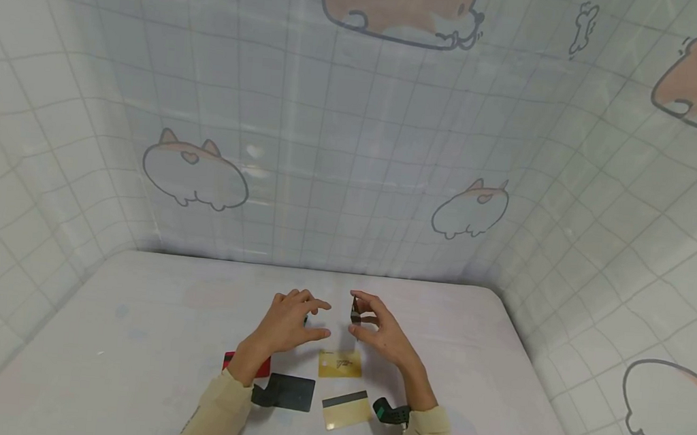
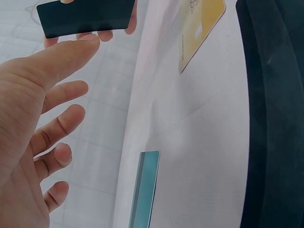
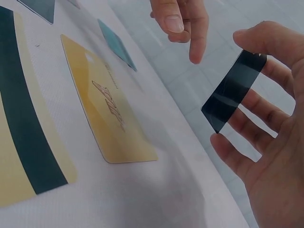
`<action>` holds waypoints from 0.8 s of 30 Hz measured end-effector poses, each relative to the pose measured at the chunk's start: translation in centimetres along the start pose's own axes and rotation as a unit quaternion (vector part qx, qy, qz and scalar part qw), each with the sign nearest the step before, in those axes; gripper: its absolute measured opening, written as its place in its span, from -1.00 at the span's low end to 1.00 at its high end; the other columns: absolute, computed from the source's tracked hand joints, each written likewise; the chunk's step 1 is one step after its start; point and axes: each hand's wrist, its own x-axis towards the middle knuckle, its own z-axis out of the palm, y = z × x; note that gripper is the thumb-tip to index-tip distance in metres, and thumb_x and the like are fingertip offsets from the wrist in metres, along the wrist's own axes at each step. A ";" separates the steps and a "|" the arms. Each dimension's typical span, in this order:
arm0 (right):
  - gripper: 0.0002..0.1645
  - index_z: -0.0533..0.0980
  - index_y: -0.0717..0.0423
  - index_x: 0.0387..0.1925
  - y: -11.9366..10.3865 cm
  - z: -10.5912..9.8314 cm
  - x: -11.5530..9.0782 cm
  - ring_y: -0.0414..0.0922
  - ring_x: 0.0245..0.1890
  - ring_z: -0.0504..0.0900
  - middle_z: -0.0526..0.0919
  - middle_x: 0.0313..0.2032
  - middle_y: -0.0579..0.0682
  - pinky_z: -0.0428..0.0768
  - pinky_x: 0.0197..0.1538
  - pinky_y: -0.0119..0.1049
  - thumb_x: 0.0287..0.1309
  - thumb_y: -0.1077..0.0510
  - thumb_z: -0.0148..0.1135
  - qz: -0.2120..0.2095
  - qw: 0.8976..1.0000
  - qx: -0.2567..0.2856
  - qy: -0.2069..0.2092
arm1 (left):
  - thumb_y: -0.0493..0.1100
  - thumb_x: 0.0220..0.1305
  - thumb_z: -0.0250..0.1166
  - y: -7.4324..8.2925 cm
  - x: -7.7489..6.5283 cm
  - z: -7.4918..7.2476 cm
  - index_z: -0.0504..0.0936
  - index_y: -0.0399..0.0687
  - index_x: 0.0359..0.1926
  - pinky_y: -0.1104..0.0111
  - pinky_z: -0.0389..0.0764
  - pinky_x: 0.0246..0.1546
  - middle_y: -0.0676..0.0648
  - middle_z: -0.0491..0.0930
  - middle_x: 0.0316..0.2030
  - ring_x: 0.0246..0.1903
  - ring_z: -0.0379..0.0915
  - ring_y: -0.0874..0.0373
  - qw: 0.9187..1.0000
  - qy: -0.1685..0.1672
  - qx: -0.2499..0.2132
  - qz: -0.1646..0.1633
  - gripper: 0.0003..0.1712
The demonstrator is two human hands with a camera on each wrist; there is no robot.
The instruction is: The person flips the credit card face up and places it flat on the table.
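Note:
My right hand (image 1: pixel 384 331) holds a small dark card (image 3: pixel 235 90) above the table, its edges pinched between thumb and fingers. Facing it, my left hand (image 1: pixel 291 321) hovers with spread, relaxed fingers and nothing in its grasp; a gap separates it from the dark card in the head view. Below the hands lies a gold card (image 1: pixel 339 365) with a printed design. Nearer me is a pale gold card (image 1: pixel 346 415) with a dark stripe. A teal card (image 2: pixel 148 190) lies by the left hand, mostly hidden behind it in the head view.
A black card (image 1: pixel 294 393) lies by the left wrist, and a red card (image 1: pixel 263 368) is partly covered by that forearm. Dark straps with devices (image 1: pixel 391 412) sit on the wrists. The white table (image 1: pixel 148 338) ends at a tile-patterned curtain (image 1: pixel 339 176).

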 end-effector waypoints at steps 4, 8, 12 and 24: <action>-0.19 0.26 -0.24 0.48 -0.1 0.0 0.1 -0.05 0.16 0.43 0.45 0.17 -0.07 0.47 0.22 0.07 0.27 0.05 0.36 -0.007 1.000 -0.009 0.002 | 0.31 0.10 0.46 0.1 0.0 -0.1 0.67 0.23 0.14 -0.04 0.36 -0.01 0.02 0.60 -0.20 -0.11 0.43 0.07 1.000 -0.003 0.004 -0.003 -0.39; -0.18 0.27 -0.18 0.48 -0.2 0.1 0.1 -0.05 0.15 0.42 0.44 0.15 -0.08 0.48 0.19 0.09 0.25 0.04 0.38 -0.010 1.000 -0.025 -0.002 | 0.34 0.09 0.45 0.1 0.0 -0.2 0.65 0.25 0.15 -0.05 0.36 0.00 0.02 0.60 -0.19 -0.10 0.44 0.07 1.000 -0.005 0.006 -0.005 -0.37; -0.18 0.28 -0.30 0.46 -0.3 0.3 0.1 -0.09 0.16 0.41 0.41 0.15 -0.13 0.49 0.19 0.07 0.22 0.02 0.39 0.000 0.999 -0.049 -0.003 | 0.34 0.08 0.45 0.3 -0.1 -0.3 0.64 0.25 0.17 -0.05 0.36 -0.01 0.01 0.60 -0.20 -0.10 0.44 0.07 1.000 -0.006 0.002 -0.001 -0.35; -0.15 0.32 -0.13 0.42 -1.6 0.9 -0.3 -0.02 0.13 0.46 0.46 0.10 -0.05 0.47 0.19 0.14 0.13 0.04 0.48 0.017 0.998 -0.068 -0.005 | 0.38 0.05 0.45 0.6 -0.5 -0.5 0.61 0.25 0.21 -0.03 0.34 0.00 0.01 0.59 -0.19 -0.11 0.43 0.09 1.000 -0.002 -0.012 0.001 -0.27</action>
